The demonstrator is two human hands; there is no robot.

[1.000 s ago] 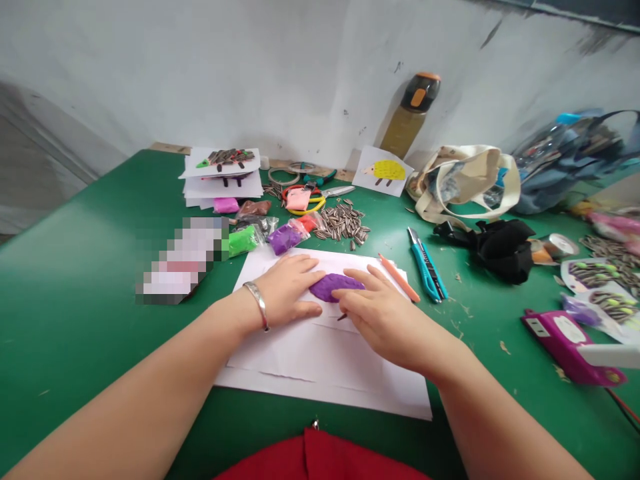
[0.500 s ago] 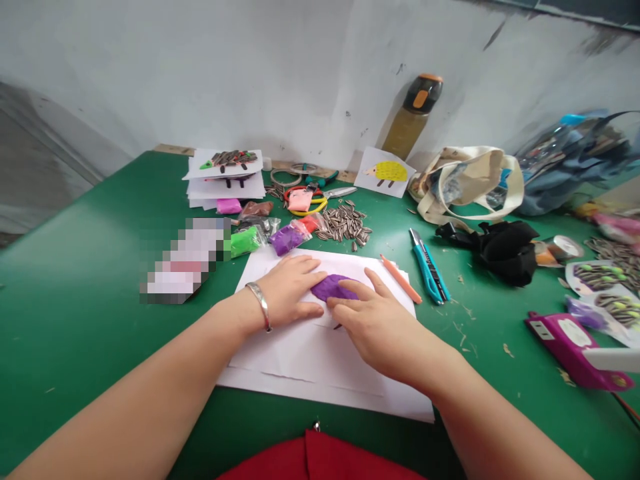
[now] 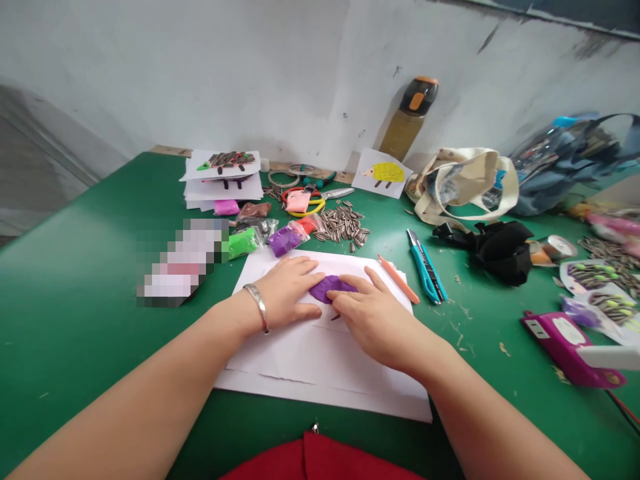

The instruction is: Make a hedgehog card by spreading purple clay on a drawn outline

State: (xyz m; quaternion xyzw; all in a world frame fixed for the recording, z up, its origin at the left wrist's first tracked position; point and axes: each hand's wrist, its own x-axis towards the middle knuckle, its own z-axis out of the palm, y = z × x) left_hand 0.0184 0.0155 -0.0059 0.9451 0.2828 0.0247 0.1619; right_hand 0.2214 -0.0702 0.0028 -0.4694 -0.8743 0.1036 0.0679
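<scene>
Purple clay oval [image 3: 332, 289], long axis crosswise, on paper [image 3: 320, 360], left hand [image 3: 285, 290], right hand [image 3: 373, 327] open against it

The clay [image 3: 331, 289] lies on paper [image 3: 300, 360] between the left hand [image 3: 285, 290] and right hand [image 3: 375, 327], sunflower seeds [image 3: 343, 223] behind.

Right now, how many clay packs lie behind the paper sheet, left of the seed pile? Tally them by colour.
Green clay pack: 1
Purple clay pack: 1
Red clay pack: 1
Pink clay packs: 2
Brown clay pack: 1
Total: 6
</scene>
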